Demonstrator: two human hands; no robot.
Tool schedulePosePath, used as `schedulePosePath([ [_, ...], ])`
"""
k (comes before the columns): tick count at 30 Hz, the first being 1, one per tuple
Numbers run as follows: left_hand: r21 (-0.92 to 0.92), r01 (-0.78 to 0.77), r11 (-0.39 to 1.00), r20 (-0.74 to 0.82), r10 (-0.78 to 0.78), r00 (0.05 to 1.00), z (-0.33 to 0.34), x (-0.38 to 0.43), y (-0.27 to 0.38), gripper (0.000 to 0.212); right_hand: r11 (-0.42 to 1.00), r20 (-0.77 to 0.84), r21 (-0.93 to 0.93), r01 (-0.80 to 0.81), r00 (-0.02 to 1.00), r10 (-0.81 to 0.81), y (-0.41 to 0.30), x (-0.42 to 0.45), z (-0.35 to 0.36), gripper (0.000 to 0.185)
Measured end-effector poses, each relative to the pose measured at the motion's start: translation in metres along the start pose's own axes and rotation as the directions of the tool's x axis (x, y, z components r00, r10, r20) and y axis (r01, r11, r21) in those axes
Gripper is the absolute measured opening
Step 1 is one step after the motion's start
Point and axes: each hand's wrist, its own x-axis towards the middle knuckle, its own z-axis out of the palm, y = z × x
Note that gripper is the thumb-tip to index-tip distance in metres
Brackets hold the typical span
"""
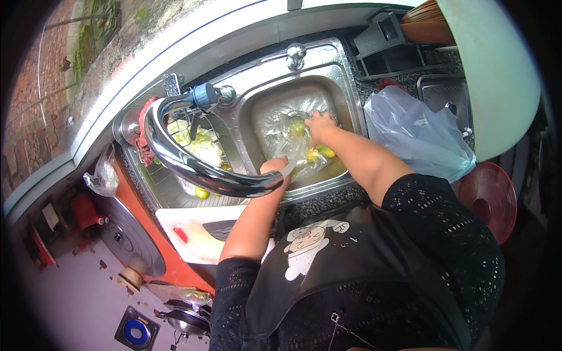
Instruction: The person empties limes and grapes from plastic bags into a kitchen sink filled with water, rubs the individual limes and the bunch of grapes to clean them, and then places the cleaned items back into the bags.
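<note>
Both my hands are in the stainless steel sink basin (251,115). My right hand (322,126) reaches over the splashing water with its fingers spread, beside a yellow-green fruit (297,128). Below its wrist, more yellow-green fruits (325,151) sit in the water, one with an orange patch. My left hand (273,165) is at the basin's near left side, next to the water stream (293,161). The curved chrome faucet (210,179) partly covers the left wrist, and what that hand holds, if anything, is hidden.
Left of the basin, cabbage leaves (206,145) and a yellow-green fruit (202,193) lie in the draining area. A white cutting board (169,215) bears a dark blade (218,229) beside my left forearm. Rightward are a translucent plastic bag (408,129) and a red plastic basket (487,197).
</note>
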Motion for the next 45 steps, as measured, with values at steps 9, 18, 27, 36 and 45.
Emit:
schedulePosePath([
  [9, -0.267, -0.125, 0.956, -0.311, 0.037, 0.95, -0.02, -0.052, 0.002, 0.056, 0.971, 0.174, 0.231, -0.058, 0.985, 0.017, 0.032, -0.001, 0.049, 0.082],
  [18, -0.62, -0.359, 0.698, -0.618, -0.152, 0.771, -0.045, -0.067, 0.011, 0.063, 0.961, -0.309, 0.256, 0.107, 0.951, -0.023, 0.044, -0.032, 0.135, 0.069],
  [27, -0.789, -0.22, -0.574, -0.381, 0.176, 0.908, -0.059, -0.054, 0.033, 0.036, -0.088, -0.702, 0.709, 0.699, 0.691, -0.169, -0.017, -0.084, 0.032, 0.054],
  [36, -0.835, -0.328, 0.442, -0.51, -0.397, 0.763, -0.077, -0.062, 0.073, 0.068, -0.661, -0.075, 0.75, -0.031, 0.989, -0.13, -0.055, -0.081, -0.001, 0.035],
  [45, -0.979, -0.177, -0.101, -0.149, -0.243, 0.959, -0.068, -0.05, 0.056, 0.059, -0.103, -0.69, 0.716, 0.691, 0.722, 0.047, -0.061, -0.1, 0.008, 0.032],
])
